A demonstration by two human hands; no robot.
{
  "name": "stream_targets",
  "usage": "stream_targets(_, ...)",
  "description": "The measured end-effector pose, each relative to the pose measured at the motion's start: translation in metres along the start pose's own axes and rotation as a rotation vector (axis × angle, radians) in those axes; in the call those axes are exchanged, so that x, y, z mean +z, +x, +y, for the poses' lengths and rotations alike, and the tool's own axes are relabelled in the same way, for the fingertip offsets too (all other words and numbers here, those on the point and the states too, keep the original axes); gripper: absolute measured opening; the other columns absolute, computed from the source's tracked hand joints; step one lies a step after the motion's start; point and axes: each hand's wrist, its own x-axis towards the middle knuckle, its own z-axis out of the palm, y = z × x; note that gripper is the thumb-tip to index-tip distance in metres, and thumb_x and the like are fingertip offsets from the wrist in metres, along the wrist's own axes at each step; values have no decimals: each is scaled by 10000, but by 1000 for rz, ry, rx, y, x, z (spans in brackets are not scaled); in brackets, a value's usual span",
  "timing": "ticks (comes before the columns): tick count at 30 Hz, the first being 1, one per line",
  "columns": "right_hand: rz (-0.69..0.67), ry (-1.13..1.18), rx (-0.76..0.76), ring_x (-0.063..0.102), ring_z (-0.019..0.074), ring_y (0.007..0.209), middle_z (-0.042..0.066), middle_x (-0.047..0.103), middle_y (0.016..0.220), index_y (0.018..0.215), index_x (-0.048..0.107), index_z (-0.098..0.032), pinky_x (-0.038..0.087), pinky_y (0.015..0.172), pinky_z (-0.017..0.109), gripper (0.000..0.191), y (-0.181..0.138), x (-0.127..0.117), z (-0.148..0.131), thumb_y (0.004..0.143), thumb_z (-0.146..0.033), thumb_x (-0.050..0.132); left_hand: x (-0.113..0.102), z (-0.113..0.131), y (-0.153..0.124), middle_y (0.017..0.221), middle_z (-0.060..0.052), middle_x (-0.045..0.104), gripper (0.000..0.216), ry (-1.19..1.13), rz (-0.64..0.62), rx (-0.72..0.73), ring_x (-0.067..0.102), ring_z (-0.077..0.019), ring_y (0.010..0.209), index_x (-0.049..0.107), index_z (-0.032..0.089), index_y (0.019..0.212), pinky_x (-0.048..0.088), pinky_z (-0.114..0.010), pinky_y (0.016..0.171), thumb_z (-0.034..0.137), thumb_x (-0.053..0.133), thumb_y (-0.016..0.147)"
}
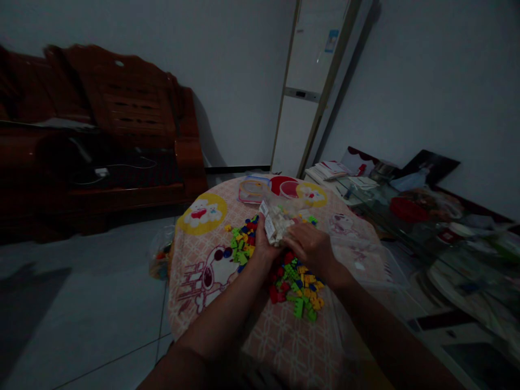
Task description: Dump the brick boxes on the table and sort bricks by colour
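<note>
Both my hands meet over a round table (203, 254) covered with a pink cartoon-print cloth. My left hand (262, 244) and my right hand (311, 244) are both closed on a clear plastic bag (280, 219) that holds pale small pieces and carries a white label. Below and around the hands lies a heap of small coloured toy bricks (298, 287), red, green, yellow and blue, with more of the bricks (242, 241) to the left of my left hand.
A clear lidded box (252, 190) and a red round container (289, 188) stand at the table's far edge. A dark wooden sofa (101, 141) is at the left, a tall white air conditioner (309, 86) behind, a cluttered glass table (426, 216) at the right, a bag (160, 260) on the floor.
</note>
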Motion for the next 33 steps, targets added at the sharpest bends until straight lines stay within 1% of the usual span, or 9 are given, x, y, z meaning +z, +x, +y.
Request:
stream_targets(5,-1,-18,-35,709,236,897,111,785,988,1027,734,-198,550,818,355,263,-8,1,12,1076,-274,486,0,7,-2,1205,-148,782,718,50,-63,-84,761,-306,1035,597,139,1473,600,-442,953,640,591,959)
stream_targets(9,-85,40,-62,703,222,854,91,763,891,929,733,-212,552,797,333,284,-8,-1,18,1068,-287,497,-6,11,-2,1160,-144,793,719,79,-79,-148,769,-315,972,591,152,1484,607,-465,923,646,580,961)
stream_targets(11,-103,85,-66,710,218,859,81,762,892,943,741,-219,561,807,334,289,-6,-5,20,1068,-285,490,-7,13,-2,1132,-137,799,704,85,-81,-159,772,-300,910,590,154,1488,609,-465,912,638,559,977)
stream_targets(15,-69,59,-16,721,239,915,103,775,980,1043,740,-211,570,841,364,284,-2,-8,19,1056,-243,458,-7,15,-1,1114,-133,800,722,86,-105,-214,769,-292,870,562,150,1520,589,-489,961,631,561,982)
stream_targets(17,-53,-3,7,712,244,910,118,765,973,1026,721,-199,560,837,360,253,-4,-5,16,1038,-215,468,-7,15,0,1107,-134,800,723,81,-109,-223,770,-294,873,564,141,1517,584,-493,974,622,578,977)
stream_targets(21,28,-114,87,672,231,805,102,726,873,949,668,-195,517,743,321,171,-10,8,11,979,-171,501,-8,11,3,1078,-113,807,649,65,-66,-140,771,-263,842,611,145,1462,600,-458,955,575,616,976)
stream_targets(24,123,-149,248,637,215,747,68,693,813,894,628,-214,473,678,293,137,-11,14,12,916,-144,512,-8,3,4,1061,-94,811,583,14,-7,1,772,-241,867,636,157,1425,603,-425,958,544,610,991)
stream_targets(27,147,-130,387,627,214,744,52,688,806,883,621,-227,459,671,285,130,-9,17,14,890,-152,516,-9,-3,5,1080,-88,810,579,-2,18,93,772,-232,879,643,167,1412,610,-403,942,551,633,978)
stream_targets(33,141,-45,402,682,231,783,83,738,843,972,675,-213,494,706,300,253,-11,21,17,972,-179,425,-11,-3,4,1135,-81,805,587,-1,16,158,777,-226,927,654,183,1395,614,-398,968,545,694,935)
